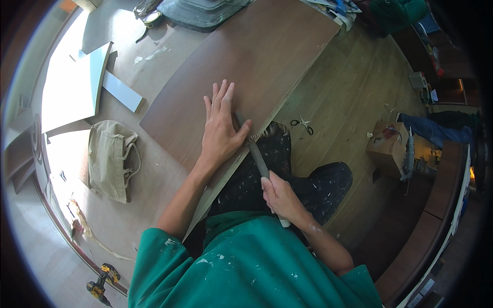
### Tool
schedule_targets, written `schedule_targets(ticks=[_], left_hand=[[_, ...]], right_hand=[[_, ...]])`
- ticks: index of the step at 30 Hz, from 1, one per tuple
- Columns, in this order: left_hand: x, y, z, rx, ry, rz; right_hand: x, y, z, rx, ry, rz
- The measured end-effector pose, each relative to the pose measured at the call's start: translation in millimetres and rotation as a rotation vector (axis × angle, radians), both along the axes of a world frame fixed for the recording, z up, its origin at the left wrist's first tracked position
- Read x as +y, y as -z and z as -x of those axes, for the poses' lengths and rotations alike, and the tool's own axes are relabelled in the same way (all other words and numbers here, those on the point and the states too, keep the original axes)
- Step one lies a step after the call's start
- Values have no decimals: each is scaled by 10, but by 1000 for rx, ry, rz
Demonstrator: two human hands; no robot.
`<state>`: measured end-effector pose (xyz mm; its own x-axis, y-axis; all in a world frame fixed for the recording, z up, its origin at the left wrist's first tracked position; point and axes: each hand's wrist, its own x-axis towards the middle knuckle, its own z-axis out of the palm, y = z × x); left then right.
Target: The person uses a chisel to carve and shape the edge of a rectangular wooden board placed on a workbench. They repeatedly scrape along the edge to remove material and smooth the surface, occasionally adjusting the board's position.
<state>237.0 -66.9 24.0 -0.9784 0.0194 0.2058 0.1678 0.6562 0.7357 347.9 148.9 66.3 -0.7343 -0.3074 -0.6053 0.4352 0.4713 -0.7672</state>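
My left hand [218, 126] lies open with fingers spread on a brown wood-look board [272, 51], near its edge. My right hand [277, 192] grips a long grey file-like tool [258, 159] with a pale end below my fist. The tool slants up against the board's edge, its far part partly hidden by my left hand. The board's edge looks rough beside the tool. My dark, paint-specked trousers [313, 187] show below the edge. A pair of scissors [302, 127] lies on the wooden floor [339, 87] to the right.
A canvas bag [108, 159], white panels [77, 92] and a tape measure [151, 19] surround the board. A yellow drill [100, 285] is at lower left. At right are a cardboard box [382, 149], a caulking gun [410, 154], another person's jeans-clad leg [436, 128] and brown cabinetry [431, 220].
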Motion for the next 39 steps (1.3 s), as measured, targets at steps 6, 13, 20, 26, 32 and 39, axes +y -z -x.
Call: schedule_targets(ticks=[6,13,20,26,32,39], left_hand=[[-72,54,35,33,-97,-202],[-244,16,-142,-30,-51,100],[-166,-37,-231,-34,-60,87],[-226,41,-220,32,-170,-150],[-368,5,-290,-31,-153,-115],[-405,-61,-574,-104,-86,267]], right_hand=[[-257,297,145,282,-52,20],[-92,-19,-48,119,-45,7],[-73,-31,-170,-24,-55,3],[-406,128,-40,112,-91,-2],[-343,104,-23,170,-114,54],[-127,-86,-331,-89,-114,24]])
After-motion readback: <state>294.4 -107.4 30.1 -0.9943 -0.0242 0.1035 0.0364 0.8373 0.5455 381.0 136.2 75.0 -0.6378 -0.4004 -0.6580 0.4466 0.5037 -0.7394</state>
